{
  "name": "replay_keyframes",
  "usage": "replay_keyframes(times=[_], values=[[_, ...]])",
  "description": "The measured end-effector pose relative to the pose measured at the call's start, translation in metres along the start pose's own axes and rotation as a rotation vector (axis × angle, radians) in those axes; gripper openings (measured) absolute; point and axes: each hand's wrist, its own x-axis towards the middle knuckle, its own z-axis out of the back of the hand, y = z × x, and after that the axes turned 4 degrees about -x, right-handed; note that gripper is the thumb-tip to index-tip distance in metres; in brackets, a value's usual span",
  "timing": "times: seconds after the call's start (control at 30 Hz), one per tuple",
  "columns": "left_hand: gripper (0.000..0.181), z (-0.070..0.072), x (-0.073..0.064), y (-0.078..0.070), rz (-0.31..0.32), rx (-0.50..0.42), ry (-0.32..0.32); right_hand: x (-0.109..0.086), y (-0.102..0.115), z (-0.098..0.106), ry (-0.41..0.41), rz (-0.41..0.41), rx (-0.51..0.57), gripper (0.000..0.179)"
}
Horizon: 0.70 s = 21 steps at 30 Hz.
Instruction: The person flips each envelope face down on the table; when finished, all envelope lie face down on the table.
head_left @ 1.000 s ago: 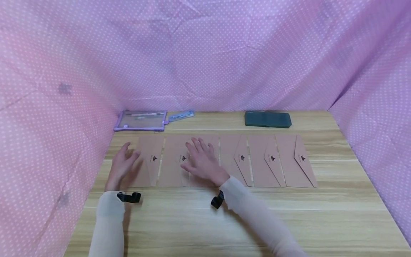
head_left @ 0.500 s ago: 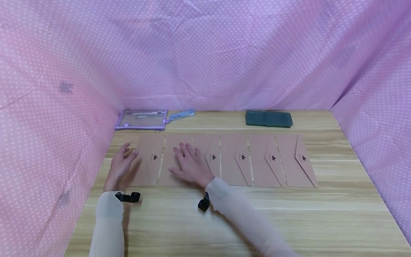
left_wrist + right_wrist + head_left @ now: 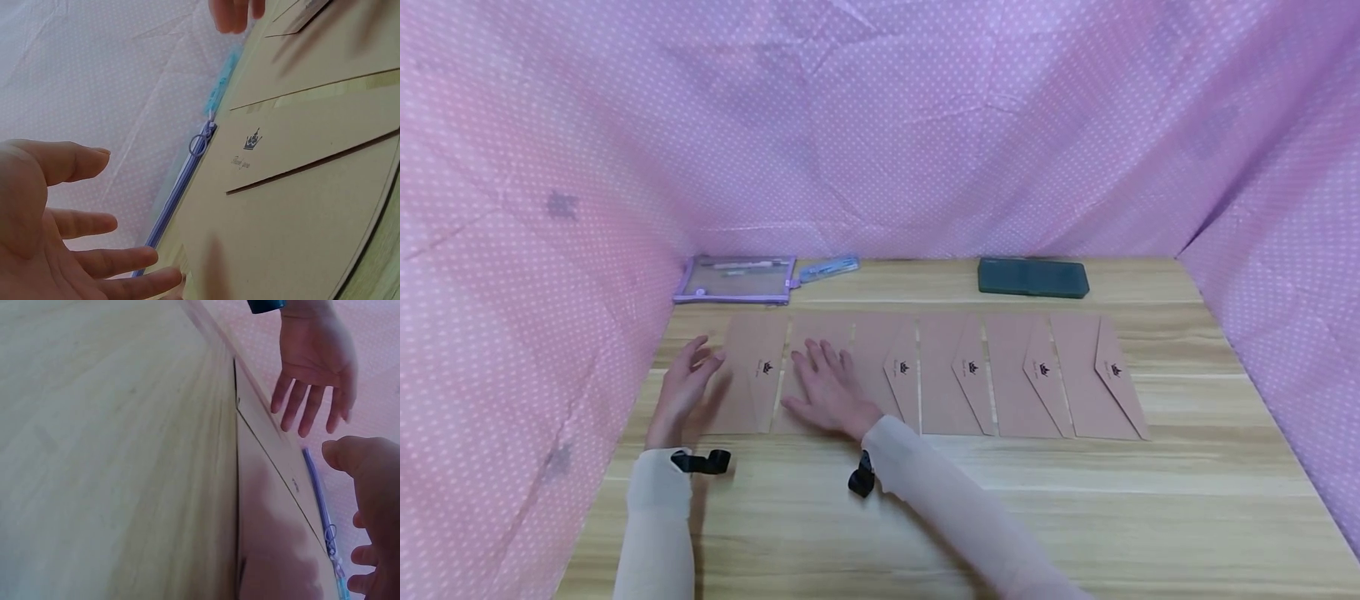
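Note:
Several kraft-brown envelopes lie flat in a row, each with a pointed flap toward the right and a small black crown print. My left hand is at the outer side of the leftmost envelope, fingers loosely bent and holding nothing. In the left wrist view, that hand's fingers are spread apart beside the same envelope. My right hand is over the second envelope from the left, fingers spread, hiding its crown print. Its shadow falls on the paper in the right wrist view; whether it touches I cannot tell.
Along the back of the wooden table lie a purple-edged zip pouch with pens, a light blue item and a dark green case. Pink dotted cloth hangs around the back and sides.
My right hand has moved left from the third envelope to the second, uncovering the third one's crown print. The left hand has hardly moved.

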Motion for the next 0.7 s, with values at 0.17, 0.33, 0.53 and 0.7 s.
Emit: replay_keyframes(times=[0.17, 0.33, 0.53, 0.7], values=[[0.073, 0.001, -0.001, -0.001, 0.023, -0.075, 0.005, 0.006, 0.008, -0.004, 0.024, 0.023, -0.037, 0.079], [0.074, 0.003, -0.002, -0.001, 0.031, -0.112, 0.022, 0.012, 0.017, -0.008, 0.035, 0.066, -0.063, 0.08], [0.067, 0.008, -0.005, 0.005, -0.005, -0.232, 0.009, 0.013, 0.022, -0.012, 0.051, 0.082, -0.092, 0.081], [0.056, 0.013, -0.004, 0.013, -0.018, -0.43, 0.028, 0.013, 0.023, -0.019, 0.04, 0.1, -0.13, 0.081]])
